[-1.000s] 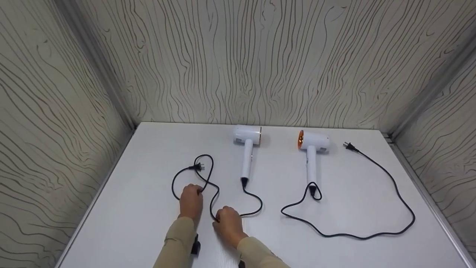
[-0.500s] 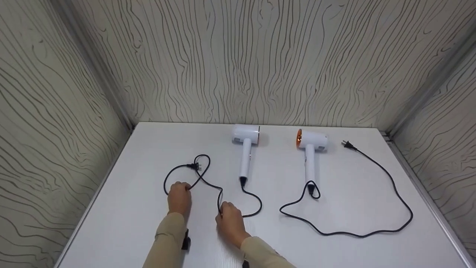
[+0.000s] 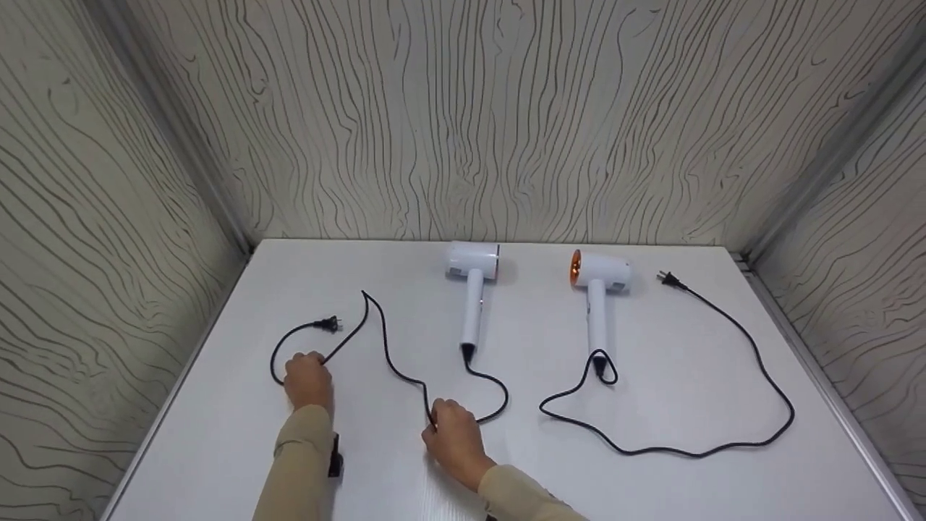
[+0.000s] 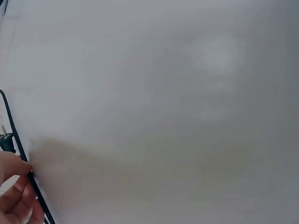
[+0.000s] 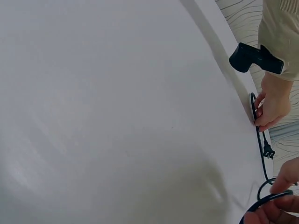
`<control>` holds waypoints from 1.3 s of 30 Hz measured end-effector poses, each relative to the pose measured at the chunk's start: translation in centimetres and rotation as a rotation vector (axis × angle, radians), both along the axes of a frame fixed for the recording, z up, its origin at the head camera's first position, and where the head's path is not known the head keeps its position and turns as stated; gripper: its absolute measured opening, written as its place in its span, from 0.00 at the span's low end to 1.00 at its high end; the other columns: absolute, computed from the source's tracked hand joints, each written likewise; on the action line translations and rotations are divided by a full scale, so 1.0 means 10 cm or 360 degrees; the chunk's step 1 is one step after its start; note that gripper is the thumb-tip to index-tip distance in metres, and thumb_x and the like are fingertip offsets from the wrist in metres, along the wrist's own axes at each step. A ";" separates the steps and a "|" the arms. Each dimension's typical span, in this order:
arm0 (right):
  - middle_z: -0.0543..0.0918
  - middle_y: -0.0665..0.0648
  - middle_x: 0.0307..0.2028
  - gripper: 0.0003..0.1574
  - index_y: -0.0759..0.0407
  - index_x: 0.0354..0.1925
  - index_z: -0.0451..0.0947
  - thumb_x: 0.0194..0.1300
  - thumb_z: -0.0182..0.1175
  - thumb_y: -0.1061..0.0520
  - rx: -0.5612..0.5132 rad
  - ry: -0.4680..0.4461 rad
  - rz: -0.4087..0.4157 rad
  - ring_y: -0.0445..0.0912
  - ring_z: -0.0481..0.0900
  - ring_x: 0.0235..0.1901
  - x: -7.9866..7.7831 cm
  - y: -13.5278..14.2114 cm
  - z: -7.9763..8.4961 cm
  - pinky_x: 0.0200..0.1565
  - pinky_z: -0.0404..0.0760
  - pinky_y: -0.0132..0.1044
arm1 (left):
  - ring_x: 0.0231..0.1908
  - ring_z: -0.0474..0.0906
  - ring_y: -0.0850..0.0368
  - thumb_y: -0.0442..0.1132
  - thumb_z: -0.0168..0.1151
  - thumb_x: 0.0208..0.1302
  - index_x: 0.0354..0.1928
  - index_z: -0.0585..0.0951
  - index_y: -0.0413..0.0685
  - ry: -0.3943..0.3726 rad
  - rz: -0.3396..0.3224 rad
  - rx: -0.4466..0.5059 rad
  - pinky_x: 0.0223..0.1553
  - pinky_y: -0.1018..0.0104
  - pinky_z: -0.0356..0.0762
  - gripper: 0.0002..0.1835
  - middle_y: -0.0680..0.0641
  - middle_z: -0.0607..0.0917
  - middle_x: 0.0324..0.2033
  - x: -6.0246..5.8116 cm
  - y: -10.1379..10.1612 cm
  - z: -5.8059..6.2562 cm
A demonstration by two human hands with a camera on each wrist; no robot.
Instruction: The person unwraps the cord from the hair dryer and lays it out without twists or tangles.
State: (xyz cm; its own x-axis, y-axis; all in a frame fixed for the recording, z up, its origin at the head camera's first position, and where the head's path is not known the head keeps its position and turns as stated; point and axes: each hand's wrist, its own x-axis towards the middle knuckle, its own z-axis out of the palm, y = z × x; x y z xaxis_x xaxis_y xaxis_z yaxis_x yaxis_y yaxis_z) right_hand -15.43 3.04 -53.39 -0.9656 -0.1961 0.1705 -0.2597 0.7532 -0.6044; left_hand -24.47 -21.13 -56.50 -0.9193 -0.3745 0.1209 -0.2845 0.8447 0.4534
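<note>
My left hand (image 3: pixel 309 381) pinches the black power cord (image 4: pixel 17 140) of the left hair dryer, a short way from its two-pin plug (image 3: pixel 330 324). The plug lies on the table just beyond that hand. Farther along the same cord, my right hand (image 3: pixel 456 439) grips it between thumb and fingers; the right wrist view shows the cord (image 5: pixel 266 199) crossing those fingers. Between the hands the cord runs in a tall, narrow bend. The white left hair dryer (image 3: pixel 473 304) lies at the back middle, its nozzle facing right.
A second white hair dryer (image 3: pixel 597 311) with an orange-rimmed nozzle lies to the right. Its cord (image 3: pixel 698 454) makes a small loop at the handle and a wide curve to its plug (image 3: pixel 669 279). Patterned walls (image 3: pixel 463 123) enclose the white table (image 3: pixel 651 492).
My left hand has moved left, drawing the cord and plug along. The loop that crossed around the plug has opened into a plain bend. The right hand has barely shifted.
</note>
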 end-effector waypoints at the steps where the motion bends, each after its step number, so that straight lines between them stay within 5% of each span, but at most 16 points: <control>1: 0.76 0.51 0.22 0.09 0.59 0.25 0.73 0.50 0.65 0.67 0.0059 0.0043 0.0018 0.39 0.72 0.22 0.01 0.00 0.01 0.23 0.70 0.28 | 0.42 0.79 0.33 0.26 0.54 0.62 0.40 0.84 0.30 0.0003 0.0010 -0.0008 0.38 0.46 0.83 0.10 0.28 0.82 0.37 0.00 -0.01 0.00; 8: 0.77 0.54 0.18 0.08 0.59 0.19 0.76 0.47 0.65 0.67 0.0547 0.0248 0.0014 0.46 0.77 0.18 0.02 -0.03 -0.02 0.18 0.74 0.34 | 0.45 0.78 0.33 0.27 0.58 0.62 0.44 0.82 0.29 0.0116 -0.0039 -0.0039 0.42 0.47 0.83 0.11 0.28 0.81 0.43 0.01 0.14 0.02; 11: 0.77 0.54 0.18 0.08 0.59 0.20 0.78 0.49 0.64 0.68 0.0730 0.0246 0.0017 0.46 0.77 0.19 0.02 -0.02 -0.04 0.18 0.75 0.35 | 0.49 0.77 0.34 0.29 0.57 0.63 0.47 0.81 0.30 0.0177 -0.0131 0.0159 0.50 0.48 0.82 0.13 0.30 0.81 0.47 0.01 0.33 0.07; 15: 0.77 0.54 0.20 0.07 0.58 0.21 0.79 0.52 0.64 0.67 0.0890 0.0251 -0.0006 0.45 0.76 0.21 0.00 0.01 -0.07 0.19 0.77 0.34 | 0.55 0.77 0.40 0.37 0.55 0.68 0.54 0.79 0.34 0.0091 -0.0262 0.0435 0.58 0.50 0.78 0.17 0.35 0.81 0.51 0.02 0.62 0.14; 18: 0.77 0.54 0.20 0.07 0.58 0.21 0.80 0.53 0.63 0.66 0.0967 0.0237 -0.0061 0.45 0.76 0.21 -0.03 0.03 -0.09 0.20 0.78 0.35 | 0.55 0.77 0.42 0.40 0.57 0.67 0.58 0.76 0.35 0.0054 -0.0347 0.0445 0.57 0.51 0.78 0.21 0.38 0.82 0.51 0.04 0.79 0.16; 28: 0.81 0.57 0.22 0.07 0.60 0.22 0.81 0.54 0.61 0.66 0.1004 0.0061 -0.0224 0.50 0.81 0.24 -0.19 0.22 -0.02 0.23 0.81 0.41 | 0.51 0.79 0.42 0.34 0.65 0.60 0.63 0.71 0.33 0.0148 -0.0484 0.0224 0.53 0.54 0.81 0.29 0.34 0.81 0.50 0.00 1.22 0.08; 39: 0.83 0.59 0.20 0.06 0.63 0.21 0.79 0.50 0.65 0.69 0.0884 -0.0049 -0.0139 0.51 0.83 0.23 -0.19 0.37 0.03 0.22 0.81 0.40 | 0.50 0.79 0.43 0.32 0.63 0.60 0.64 0.69 0.31 0.0097 -0.0480 0.0187 0.51 0.54 0.82 0.29 0.34 0.80 0.50 -0.01 1.29 0.12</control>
State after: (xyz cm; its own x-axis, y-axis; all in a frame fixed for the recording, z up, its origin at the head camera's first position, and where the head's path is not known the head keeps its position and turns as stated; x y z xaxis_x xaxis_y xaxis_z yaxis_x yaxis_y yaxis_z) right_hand -17.36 6.77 -53.10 -0.9852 -0.1676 0.0360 -0.1708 0.9783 -0.1174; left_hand -24.58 -8.18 -55.32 -0.9833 -0.1012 0.1510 0.0011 0.8276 0.5614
